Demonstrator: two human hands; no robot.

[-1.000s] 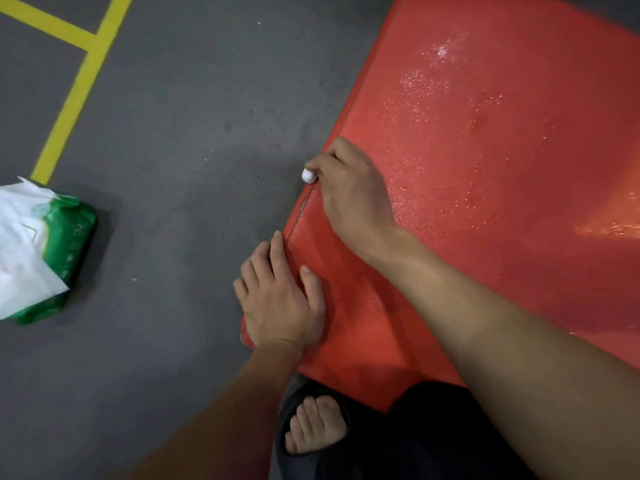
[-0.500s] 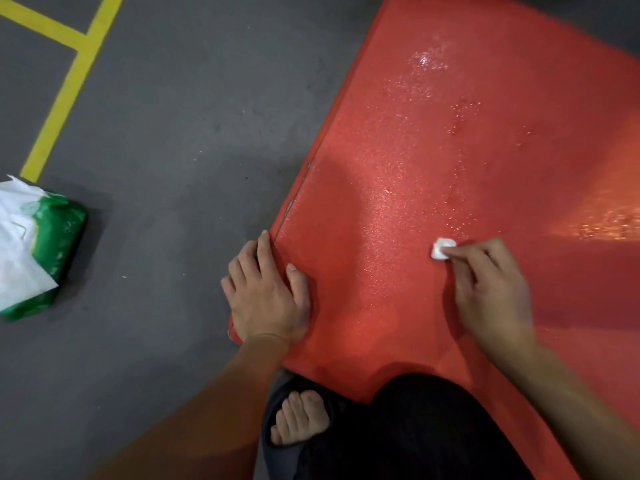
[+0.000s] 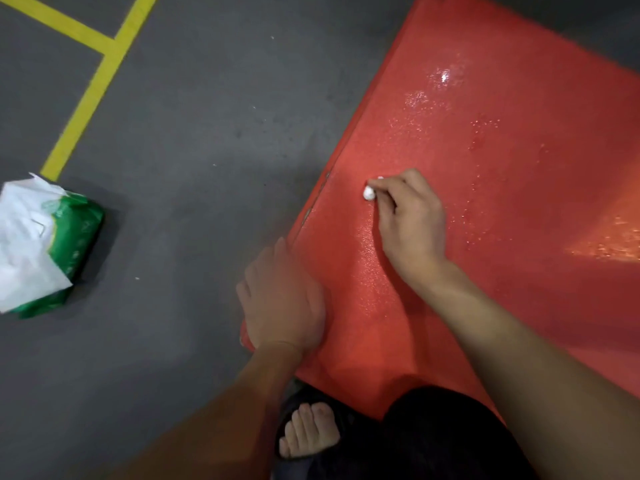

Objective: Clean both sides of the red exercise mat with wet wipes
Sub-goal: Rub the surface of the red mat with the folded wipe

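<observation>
Your right hand (image 3: pixel 410 223) pinching a balled wipe (image 3: pixel 368 192) against the wet red mat (image 3: pixel 502 140), your left hand (image 3: pixel 282 306), blurred, seemingly flat on the mat's edge, wipe pack (image 3: pixel 41 247) well left of it

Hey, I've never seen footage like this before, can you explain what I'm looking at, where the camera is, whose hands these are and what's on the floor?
There is no machine here: a person wears a camera on the head, looking down at their own two bare hands. The red exercise mat lies on a grey floor marked with yellow lines. The right hand pinches a small balled-up white wet wipe against the mat, which glistens wet further up. The left hand, blurred, rests at the mat's edge near its corner. A green pack of wet wipes with a white sheet sticking out sits on the floor to the left. Below is the person's foot in a dark sandal.
</observation>
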